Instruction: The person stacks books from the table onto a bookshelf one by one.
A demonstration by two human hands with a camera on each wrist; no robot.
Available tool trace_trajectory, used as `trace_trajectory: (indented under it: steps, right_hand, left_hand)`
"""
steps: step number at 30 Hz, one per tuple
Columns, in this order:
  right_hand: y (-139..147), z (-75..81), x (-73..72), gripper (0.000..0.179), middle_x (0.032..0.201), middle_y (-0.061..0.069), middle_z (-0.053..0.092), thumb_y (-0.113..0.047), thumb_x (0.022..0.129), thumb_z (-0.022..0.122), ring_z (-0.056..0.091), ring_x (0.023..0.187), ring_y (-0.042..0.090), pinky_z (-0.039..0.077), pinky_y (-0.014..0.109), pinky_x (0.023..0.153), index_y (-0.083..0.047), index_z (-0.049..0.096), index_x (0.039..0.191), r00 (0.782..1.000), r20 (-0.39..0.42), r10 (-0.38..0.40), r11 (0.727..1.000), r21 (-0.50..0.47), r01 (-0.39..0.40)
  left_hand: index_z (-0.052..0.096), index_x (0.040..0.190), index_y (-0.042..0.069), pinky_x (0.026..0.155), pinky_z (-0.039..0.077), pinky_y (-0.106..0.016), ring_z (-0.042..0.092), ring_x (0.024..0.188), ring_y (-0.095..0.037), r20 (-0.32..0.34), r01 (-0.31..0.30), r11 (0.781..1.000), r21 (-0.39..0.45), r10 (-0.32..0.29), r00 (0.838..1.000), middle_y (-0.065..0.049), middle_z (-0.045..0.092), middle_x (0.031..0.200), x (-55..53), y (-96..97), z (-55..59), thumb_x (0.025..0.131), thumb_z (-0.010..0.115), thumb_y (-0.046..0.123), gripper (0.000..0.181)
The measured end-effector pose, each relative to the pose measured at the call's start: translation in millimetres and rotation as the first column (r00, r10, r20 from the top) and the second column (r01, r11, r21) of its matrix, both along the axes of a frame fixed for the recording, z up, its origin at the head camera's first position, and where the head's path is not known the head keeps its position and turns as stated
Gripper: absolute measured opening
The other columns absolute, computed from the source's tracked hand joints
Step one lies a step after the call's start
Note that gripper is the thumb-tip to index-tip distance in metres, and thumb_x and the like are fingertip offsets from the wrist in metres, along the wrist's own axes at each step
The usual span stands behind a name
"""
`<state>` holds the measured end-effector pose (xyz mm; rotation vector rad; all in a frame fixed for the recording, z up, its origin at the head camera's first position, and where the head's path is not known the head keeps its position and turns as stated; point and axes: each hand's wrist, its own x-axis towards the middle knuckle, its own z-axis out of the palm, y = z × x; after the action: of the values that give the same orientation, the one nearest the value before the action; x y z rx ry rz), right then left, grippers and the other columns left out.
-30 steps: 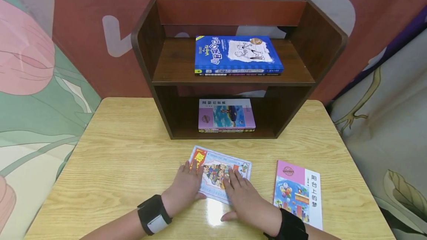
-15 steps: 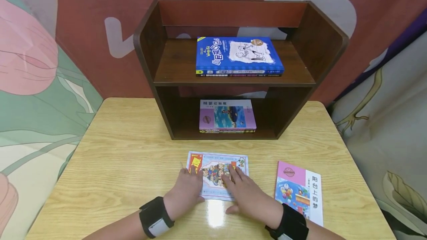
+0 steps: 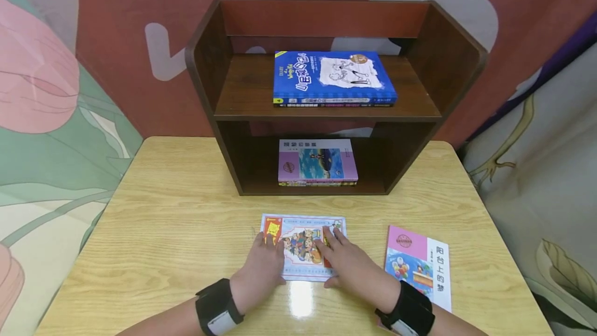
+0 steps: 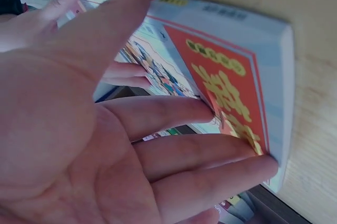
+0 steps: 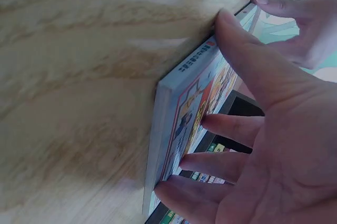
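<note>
A light-blue comic book (image 3: 303, 268) with a red title panel and a crowd of cartoon figures lies flat on the table, in front of the shelf. My left hand (image 3: 261, 271) rests on its left end, fingertips on the cover and thumb by the near edge. On the right end lies my right hand (image 3: 352, 271), its fingers spread over the cover. Both wrist views show the fingers fairly straight, with the left thumb (image 4: 113, 21) and right thumb (image 5: 245, 50) at the book's edge. Another book (image 3: 415, 266), pink and white, lies partly behind my right wrist.
A dark brown two-tier shelf (image 3: 326, 117) stands at the back of the wooden table (image 3: 177, 211). Its upper tier bears a blue book (image 3: 298, 77) on top of another. Below lies a stack topped by a pink-and-white book (image 3: 317, 162). Printed curtains hang around the table.
The comic book has turned from slanted to nearly square with the shelf and come slightly nearer. Both hands have stayed on it; the right has shifted a little to the right.
</note>
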<state>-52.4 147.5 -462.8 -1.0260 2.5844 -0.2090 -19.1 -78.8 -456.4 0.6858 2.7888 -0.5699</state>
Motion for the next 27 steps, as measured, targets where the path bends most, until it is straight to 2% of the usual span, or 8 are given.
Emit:
trace_trajectory:
  steps: [6, 8, 11, 14, 17, 23, 27]
  right_hand:
    - [0.8, 1.7, -0.1, 0.086, 0.157, 0.033, 0.028, -0.039, 0.085, 0.084, 0.031, 0.14, 0.055, 0.049, 0.056, 0.097, 0.002, 0.046, 0.15, 1.0, -0.003, 0.028, 1.0, -0.009, -0.028]
    - [1.5, 3.0, 0.0, 0.086, 0.156, 0.034, 0.029, -0.039, 0.085, 0.083, 0.033, 0.139, 0.055, 0.048, 0.056, 0.098, 0.002, 0.046, 0.15, 0.999, -0.013, 0.043, 0.999, 0.001, -0.043]
    - [2.7, 6.9, 0.0, 0.083, 0.157, 0.033, 0.029, -0.038, 0.086, 0.08, 0.033, 0.139, 0.054, 0.046, 0.056, 0.101, 0.002, 0.046, 0.15, 0.998, -0.001, 0.057, 0.998, 0.002, -0.057]
    - [4.3, 12.1, 0.1, 0.077, 0.156, 0.034, 0.03, -0.035, 0.088, 0.077, 0.033, 0.139, 0.054, 0.044, 0.057, 0.104, 0.004, 0.048, 0.149, 0.997, 0.024, 0.068, 0.998, -0.012, -0.068]
    - [5.7, 17.2, 0.3, 0.072, 0.154, 0.034, 0.035, -0.03, 0.087, 0.074, 0.036, 0.138, 0.054, 0.042, 0.057, 0.105, 0.005, 0.051, 0.146, 0.996, 0.041, 0.078, 0.997, -0.031, -0.076]
    - [7.8, 24.2, 0.4, 0.061, 0.144, 0.033, 0.049, -0.021, 0.087, 0.065, 0.049, 0.131, 0.049, 0.044, 0.054, 0.105, 0.008, 0.056, 0.14, 0.993, 0.003, 0.117, 0.992, -0.049, -0.117]
    - [7.2, 23.8, 0.5, 0.055, 0.136, 0.032, 0.056, -0.016, 0.086, 0.063, 0.057, 0.124, 0.046, 0.047, 0.053, 0.102, 0.008, 0.06, 0.136, 0.99, -0.054, 0.132, 0.988, -0.071, -0.136]
  left_hand:
    - [0.068, 0.132, 0.014, 0.105, 0.044, -0.043, 0.067, 0.106, -0.025, 0.008, 0.043, 0.999, 0.0, -0.043, 0.999, -0.01, 0.073, 0.111, 1.7, -3.2, 5.2, 0.08, 0.065, 0.073, 0.079]
    - [0.07, 0.13, 0.014, 0.104, 0.045, -0.042, 0.067, 0.102, -0.025, 0.02, 0.062, 0.998, 0.033, -0.062, 0.998, -0.009, 0.073, 0.106, 2.3, -5.4, 7.3, 0.083, 0.064, 0.071, 0.073]
    - [0.072, 0.124, 0.013, 0.097, 0.049, -0.041, 0.067, 0.094, -0.024, 0.036, 0.085, 0.988, 0.132, -0.09, 0.995, -0.008, 0.072, 0.096, 3.1, -11.0, 10.6, 0.086, 0.065, 0.066, 0.066]
    - [0.074, 0.113, 0.011, 0.082, 0.052, -0.036, 0.065, 0.08, -0.021, 0.05, 0.107, 0.959, 0.261, -0.124, 0.991, -0.006, 0.069, 0.084, 2.6, -18.6, 12.8, 0.089, 0.068, 0.058, 0.053]
    - [0.073, 0.1, 0.01, 0.07, 0.048, -0.032, 0.059, 0.068, -0.016, 0.07, 0.125, 0.923, 0.365, -0.161, 0.984, -0.003, 0.064, 0.074, 1.4, -25.3, 15.9, 0.093, 0.069, 0.048, 0.038]
    - [0.067, 0.085, 0.013, 0.063, 0.044, -0.03, 0.049, 0.056, -0.009, 0.087, 0.148, 0.869, 0.472, -0.213, 0.973, 0.005, 0.057, 0.064, -0.8, -32.5, 23.6, 0.1, 0.064, 0.039, 0.03]
    - [0.063, 0.08, 0.015, 0.059, 0.041, -0.03, 0.04, 0.051, -0.007, 0.095, 0.159, 0.852, 0.499, -0.236, 0.967, 0.01, 0.047, 0.058, -2.1, -33.7, 27.9, 0.102, 0.061, 0.037, 0.031]
